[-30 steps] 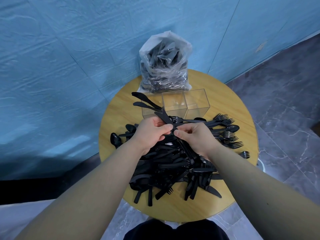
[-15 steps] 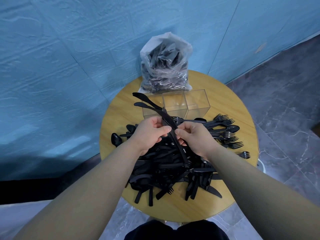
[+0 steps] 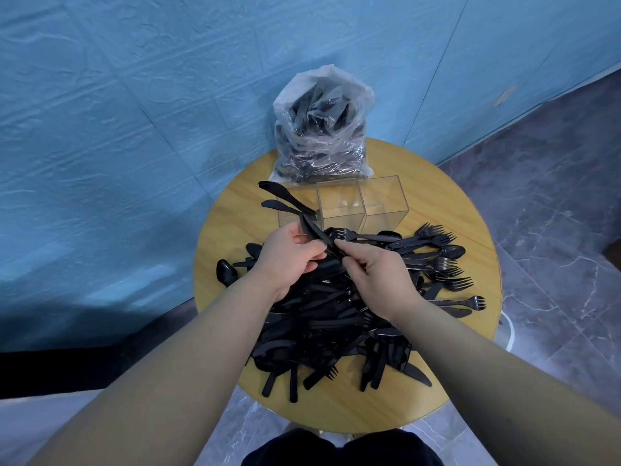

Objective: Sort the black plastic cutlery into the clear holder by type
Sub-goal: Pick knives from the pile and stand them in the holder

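A heap of black plastic cutlery [image 3: 336, 317] covers the middle of the round wooden table [image 3: 336, 408]. Behind it stands the clear holder [image 3: 383, 203] with three square compartments; the middle and right ones look empty. My left hand [image 3: 285, 260] grips a small bundle of black knives [image 3: 285, 201] whose ends fan out up and left, in front of the holder's left compartment. My right hand [image 3: 376, 274] pinches one black piece at the bundle's lower end, fingertips meeting the left hand's.
A clear plastic bag [image 3: 322, 129] full of more black cutlery leans on the blue wall behind the holder. Several forks [image 3: 443, 257] lie spread along the table's right side. A spoon [image 3: 225, 272] lies at the left edge. Grey tiled floor surrounds the table.
Both hands stayed together over the heap. The right hand's fingers shifted up to the bundle's lower end, and the long piece it held pointing down into the heap is now against the bundle.
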